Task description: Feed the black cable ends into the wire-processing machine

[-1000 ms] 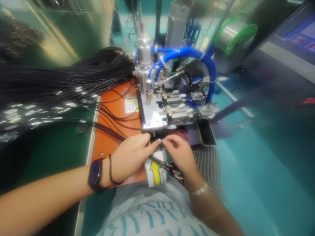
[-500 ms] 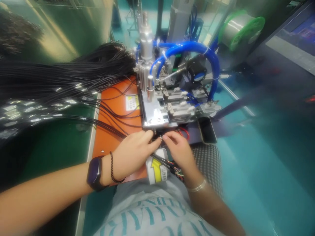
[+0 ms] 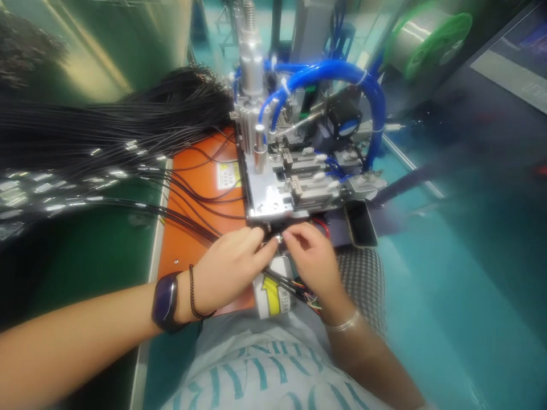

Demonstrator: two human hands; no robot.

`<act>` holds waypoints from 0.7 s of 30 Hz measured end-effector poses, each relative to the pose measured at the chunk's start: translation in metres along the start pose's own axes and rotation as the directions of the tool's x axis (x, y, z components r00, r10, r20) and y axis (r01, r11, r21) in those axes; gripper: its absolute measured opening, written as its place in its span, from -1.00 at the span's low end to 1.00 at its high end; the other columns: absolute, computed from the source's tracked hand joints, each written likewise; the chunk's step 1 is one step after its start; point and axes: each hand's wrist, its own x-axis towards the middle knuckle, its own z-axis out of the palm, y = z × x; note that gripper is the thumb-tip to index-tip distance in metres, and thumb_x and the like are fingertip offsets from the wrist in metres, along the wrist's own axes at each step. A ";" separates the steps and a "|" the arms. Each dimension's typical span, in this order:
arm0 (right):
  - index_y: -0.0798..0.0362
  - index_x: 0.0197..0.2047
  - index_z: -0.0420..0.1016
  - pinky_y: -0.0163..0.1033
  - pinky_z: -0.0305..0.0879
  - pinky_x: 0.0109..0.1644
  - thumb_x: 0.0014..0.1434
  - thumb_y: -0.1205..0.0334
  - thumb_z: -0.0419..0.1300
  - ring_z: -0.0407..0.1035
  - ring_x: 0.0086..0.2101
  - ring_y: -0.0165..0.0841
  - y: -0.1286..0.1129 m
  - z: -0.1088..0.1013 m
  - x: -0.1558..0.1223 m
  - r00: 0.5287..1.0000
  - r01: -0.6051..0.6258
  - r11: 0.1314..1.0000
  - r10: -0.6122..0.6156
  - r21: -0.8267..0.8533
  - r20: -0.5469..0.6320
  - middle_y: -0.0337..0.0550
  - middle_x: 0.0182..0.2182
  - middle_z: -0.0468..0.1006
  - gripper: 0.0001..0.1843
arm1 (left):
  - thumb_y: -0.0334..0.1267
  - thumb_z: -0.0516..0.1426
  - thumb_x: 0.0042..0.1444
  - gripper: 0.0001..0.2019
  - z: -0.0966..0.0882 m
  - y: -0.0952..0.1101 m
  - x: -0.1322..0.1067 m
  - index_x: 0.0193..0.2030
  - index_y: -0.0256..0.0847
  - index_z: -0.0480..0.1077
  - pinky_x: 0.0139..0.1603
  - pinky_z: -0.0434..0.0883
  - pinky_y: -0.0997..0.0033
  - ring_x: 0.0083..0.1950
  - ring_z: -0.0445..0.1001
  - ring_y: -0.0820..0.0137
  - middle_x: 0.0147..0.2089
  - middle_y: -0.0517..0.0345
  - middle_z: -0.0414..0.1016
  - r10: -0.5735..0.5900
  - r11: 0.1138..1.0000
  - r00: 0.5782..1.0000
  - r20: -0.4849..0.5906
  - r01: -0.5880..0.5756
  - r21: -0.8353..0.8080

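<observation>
Head camera is showing a bundle of black cables (image 3: 106, 136) spreading well left of the left hand (image 3: 231, 262), which is resting on an orange plate (image 3: 192, 228), thumb and forefinger pinching a metal connector (image 3: 277, 240). Touching it from the right, the right hand (image 3: 314, 262) is pinching the same connector, just below the fixture (image 3: 273, 196). A yellow arrow label (image 3: 273, 293) is lying beneath both hands.

Single head-worn view: the camera looked forward and down, close over the hands (image 3: 273, 262) and the worktop (image 3: 192, 228), toward the machine (image 3: 290, 171) beyond.
</observation>
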 end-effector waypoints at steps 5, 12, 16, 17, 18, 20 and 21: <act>0.03 -0.38 0.46 -0.25 0.26 -0.21 0.16 0.23 0.11 0.36 -0.32 -0.34 0.004 0.000 0.001 1.000 -0.016 1.000 0.016 0.003 0.016 -0.19 -0.37 0.50 -0.86 | -0.46 -0.07 0.21 -0.65 0.000 -0.001 0.000 0.11 -0.22 0.26 -0.34 0.34 0.36 -0.32 0.25 0.37 -0.29 0.07 0.26 -0.022 0.998 1.000 0.019 0.023 -0.062; 0.02 -0.38 0.48 -0.24 0.27 -0.18 0.16 0.21 0.13 0.37 -0.29 -0.32 0.009 -0.002 -0.001 0.999 -0.019 1.000 0.019 0.017 0.030 -0.20 -0.36 0.50 -0.86 | -0.46 -0.09 0.21 -0.62 -0.001 0.000 0.001 0.15 -0.21 0.24 -0.36 0.32 0.36 -0.33 0.25 0.37 -0.29 0.08 0.25 -0.037 0.997 0.999 0.032 0.039 -0.065; 0.02 -0.36 0.48 -0.23 0.27 -0.18 0.17 0.18 0.12 0.38 -0.29 -0.31 0.009 -0.002 -0.001 0.999 -0.037 0.999 0.036 0.022 0.025 -0.18 -0.35 0.51 -0.85 | -0.48 -0.07 0.20 -0.60 0.001 0.000 0.000 0.17 -0.22 0.22 -0.36 0.32 0.36 -0.33 0.25 0.38 -0.29 0.08 0.25 -0.036 0.998 0.999 0.029 0.037 -0.046; 0.02 -0.35 0.48 -0.23 0.28 -0.18 0.17 0.18 0.12 0.38 -0.29 -0.31 0.009 -0.002 -0.001 0.998 -0.053 0.998 0.052 0.029 0.027 -0.18 -0.34 0.52 -0.84 | -0.48 -0.06 0.19 -0.60 0.002 0.000 0.000 0.17 -0.23 0.22 -0.36 0.32 0.36 -0.33 0.25 0.38 -0.29 0.08 0.25 -0.032 0.998 0.999 0.022 0.033 -0.045; 0.02 -0.34 0.48 -0.24 0.28 -0.20 0.17 0.17 0.12 0.38 -0.29 -0.31 0.009 -0.003 -0.001 0.997 -0.073 0.997 0.072 0.038 0.034 -0.18 -0.33 0.53 -0.84 | -0.48 -0.06 0.19 -0.61 0.003 0.000 0.000 0.16 -0.24 0.23 -0.36 0.32 0.37 -0.34 0.25 0.38 -0.29 0.08 0.25 -0.025 0.999 1.000 0.006 0.025 -0.043; 0.04 -0.33 0.48 -0.25 0.28 -0.22 0.18 0.16 0.12 0.39 -0.30 -0.32 0.009 -0.004 -0.002 0.993 -0.109 0.992 0.105 0.065 0.059 -0.18 -0.33 0.54 -0.83 | -0.46 -0.05 0.20 -0.64 0.005 0.000 -0.002 0.13 -0.28 0.24 -0.37 0.31 0.36 -0.34 0.24 0.37 -0.31 0.08 0.25 -0.007 0.999 0.999 -0.051 0.005 -0.036; 0.04 -0.33 0.48 -0.26 0.28 -0.23 0.18 0.16 0.13 0.39 -0.31 -0.32 0.008 -0.005 -0.003 0.992 -0.113 0.990 0.107 0.080 0.072 -0.18 -0.34 0.54 -0.83 | -0.45 -0.04 0.21 -0.65 0.005 0.000 -0.003 0.13 -0.30 0.24 -0.38 0.30 0.37 -0.35 0.24 0.37 -0.31 0.08 0.25 0.000 1.000 0.996 -0.086 -0.002 -0.028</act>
